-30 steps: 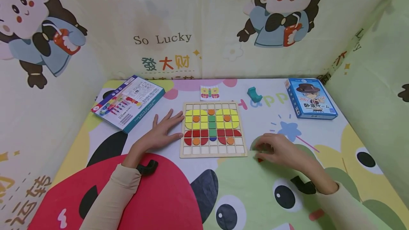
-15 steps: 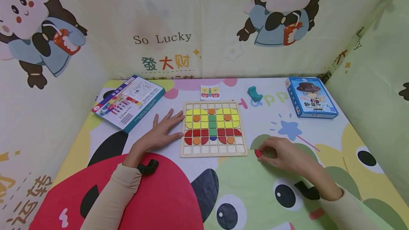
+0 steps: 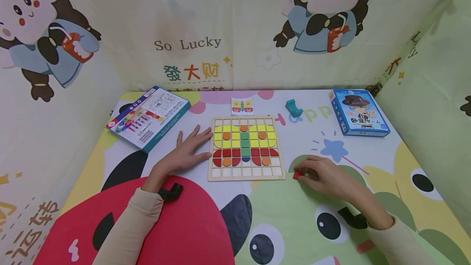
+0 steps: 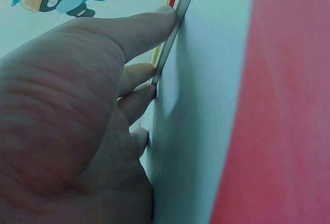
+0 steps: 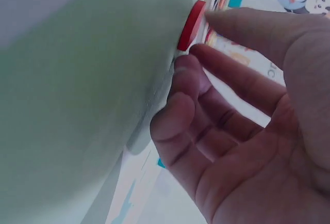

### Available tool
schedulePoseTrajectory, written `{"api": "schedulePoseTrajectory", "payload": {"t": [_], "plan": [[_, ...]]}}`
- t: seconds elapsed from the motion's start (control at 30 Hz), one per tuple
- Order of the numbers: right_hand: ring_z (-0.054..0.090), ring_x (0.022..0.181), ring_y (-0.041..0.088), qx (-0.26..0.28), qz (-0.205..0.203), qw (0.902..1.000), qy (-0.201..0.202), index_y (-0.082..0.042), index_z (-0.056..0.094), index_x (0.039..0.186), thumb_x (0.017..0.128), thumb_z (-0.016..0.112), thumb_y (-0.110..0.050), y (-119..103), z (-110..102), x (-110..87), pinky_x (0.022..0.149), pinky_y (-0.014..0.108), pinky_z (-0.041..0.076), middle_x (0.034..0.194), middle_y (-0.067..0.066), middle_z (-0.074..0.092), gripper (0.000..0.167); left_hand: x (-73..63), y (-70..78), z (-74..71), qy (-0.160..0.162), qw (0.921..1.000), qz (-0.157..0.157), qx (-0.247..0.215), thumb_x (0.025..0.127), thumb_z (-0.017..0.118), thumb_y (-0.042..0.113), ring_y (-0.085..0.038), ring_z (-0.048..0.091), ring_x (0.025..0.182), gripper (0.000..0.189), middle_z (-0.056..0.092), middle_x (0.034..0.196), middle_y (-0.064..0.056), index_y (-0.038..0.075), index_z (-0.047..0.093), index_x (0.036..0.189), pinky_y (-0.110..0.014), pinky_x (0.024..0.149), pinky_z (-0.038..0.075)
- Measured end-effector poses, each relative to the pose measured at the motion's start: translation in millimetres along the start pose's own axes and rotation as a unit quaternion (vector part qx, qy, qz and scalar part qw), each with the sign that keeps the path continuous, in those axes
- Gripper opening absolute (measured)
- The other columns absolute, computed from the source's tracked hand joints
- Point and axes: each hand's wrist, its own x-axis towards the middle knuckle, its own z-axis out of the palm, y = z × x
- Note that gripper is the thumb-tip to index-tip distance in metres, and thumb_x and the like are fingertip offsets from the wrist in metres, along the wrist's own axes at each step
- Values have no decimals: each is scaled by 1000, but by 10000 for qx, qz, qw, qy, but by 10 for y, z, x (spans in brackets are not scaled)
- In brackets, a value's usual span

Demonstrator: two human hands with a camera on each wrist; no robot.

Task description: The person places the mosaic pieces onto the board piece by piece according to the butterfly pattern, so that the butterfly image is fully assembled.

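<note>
A wooden grid board [image 3: 246, 178] lies on the table, its yellow, red, green, orange and blue tiles forming a butterfly. My left hand [image 3: 185, 150] has its fingers spread, with fingertips and thumb at the board's left edge; the left wrist view shows the thumb [image 4: 144, 30] against that edge. Right of the board's near corner, my right hand [image 3: 327, 176] pinches a small red tile [image 3: 296, 174] between thumb and fingertip. Seen in the right wrist view, the red tile [image 5: 191, 25] has one rounded side and stands tilted close over the tablecloth. The other fingers curl loosely.
Behind the board lies a small card [image 3: 242, 106] printed with the same butterfly. A teal curved block [image 3: 294, 108] sits to its right. A blue game box [image 3: 359, 113] is at back right, and a flat printed box [image 3: 149, 120] at back left.
The red tile, mostly covered by the right fingers a second ago, now shows at the fingertips and has turned. The right hand has shifted slightly; the left hand has stayed still.
</note>
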Motion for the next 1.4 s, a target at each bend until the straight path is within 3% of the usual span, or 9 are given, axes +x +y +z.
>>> {"api": "schedulePoseTrajectory", "payload": {"t": [0.13, 0.27, 0.53, 1.0, 1.2, 1.4], "plan": [[55, 81, 5, -44, 240, 9997, 28, -18, 79, 107, 90, 86, -26, -39, 20, 24, 67, 19, 50, 96, -7, 68, 20, -1, 4, -3, 5, 10000, -11, 7, 97, 72, 46, -35, -2, 169, 84, 24, 179, -2, 26, 32, 168, -75, 125, -18], [56, 84, 8, -128, 319, 9994, 32, -20, 78, 106, 89, 87, -25, -77, 29, 41, 69, 20, 52, 98, -7, 68, 19, -7, 12, -6, 16, 10000, -12, -22, 97, 73, 45, -35, -1, 169, 84, 24, 179, -2, 26, 33, 168, -75, 125, -18], [57, 91, 11, -67, 168, 9998, -35, -21, 78, 114, 89, 85, -19, -50, 36, 36, 75, 20, 55, 111, -3, 70, 26, -6, 19, -6, 14, 10000, -22, -49, 97, 73, 43, -35, -1, 169, 83, 24, 179, -3, 25, 33, 168, -74, 125, -18], [55, 89, 8, -50, -168, 9998, -97, -24, 78, 111, 91, 85, -22, 55, 29, 80, 70, 20, 51, 103, -7, 65, 21, 3, 27, -15, -21, 10000, -35, -60, 97, 74, 43, -35, -2, 169, 84, 24, 179, -2, 25, 33, 168, -74, 125, -18], [56, 86, 9, 28, -447, 9990, -60, -22, 79, 114, 92, 84, -21, 59, 4, 233, 70, 21, 52, 102, -8, 66, 23, -1, 34, -21, -23, 10000, -47, -78, 97, 74, 43, -35, -2, 169, 84, 24, 179, -3, 24, 33, 168, -75, 125, -18], [58, 85, 10, 62, -407, 9988, -267, -22, 79, 117, 92, 84, -26, -23, -8, 475, 72, 21, 54, 105, -6, 68, 26, 1, 32, -12, -29, 10000, -9, -58, 97, 73, 44, -34, -2, 169, 83, 23, 179, -1, 25, 33, 168, -74, 125, -18]]}}
